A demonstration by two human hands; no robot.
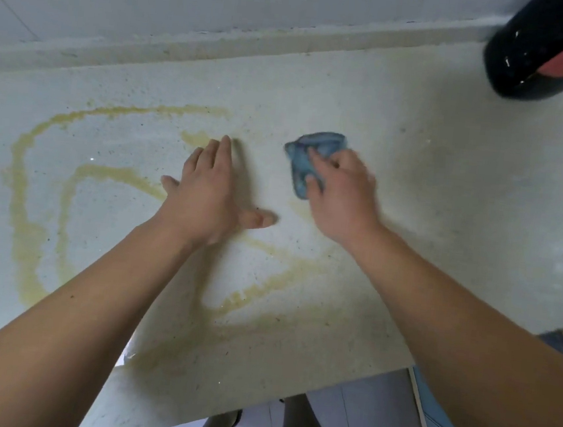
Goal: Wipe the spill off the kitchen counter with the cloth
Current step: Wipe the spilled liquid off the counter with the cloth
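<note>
Right hand [340, 198] grips the bunched cloth [309, 161] on the surface [430, 193]; left hand [206, 189] lies spread flat beside it, on the spill [31, 223].

Both bare forearms reach forward, hands low and side by side.
The left hand [206, 192] lies flat, palm down, fingers straight, thumb spread out. The right hand [338, 193] is motion-blurred, its fingers curled over a bunched cloth [308, 157].

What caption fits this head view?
Right hand holds blue cloth beside yellow spill; left hand flat on counter.
</note>
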